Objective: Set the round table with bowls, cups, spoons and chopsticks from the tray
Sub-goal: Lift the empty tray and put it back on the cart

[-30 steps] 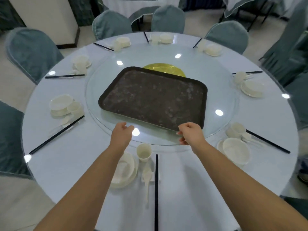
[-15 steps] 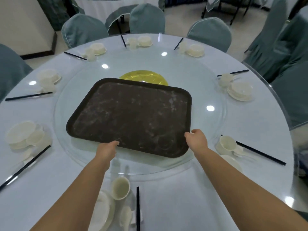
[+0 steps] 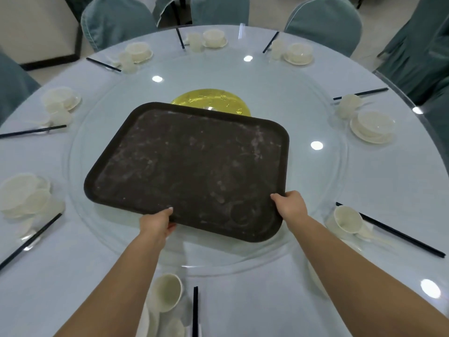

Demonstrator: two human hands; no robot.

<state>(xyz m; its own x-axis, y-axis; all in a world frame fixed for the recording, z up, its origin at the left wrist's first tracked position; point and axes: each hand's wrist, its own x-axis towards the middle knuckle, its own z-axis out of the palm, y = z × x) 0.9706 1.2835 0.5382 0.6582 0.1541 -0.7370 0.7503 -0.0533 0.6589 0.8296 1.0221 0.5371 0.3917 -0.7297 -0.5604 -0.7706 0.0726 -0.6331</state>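
Across the round table (image 3: 243, 300) with its set places, your left hand (image 3: 155, 221) and right hand (image 3: 290, 206) each grasp the near edge of the dark tray (image 3: 189, 166), which stretches away from both grips over the glass turntable (image 3: 315, 190).

One dark brown rectangular tray (image 3: 189, 166); one round glass turntable (image 3: 303, 181); seven visible black chopstick pairs; two bare hands.

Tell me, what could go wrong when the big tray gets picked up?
The tray is wide, and each hand, left and right, grips only its near edge, so the far side might dip. Pulled back low, it could knock the cup just in front. Swung sideways, it might bump the cup on the right.
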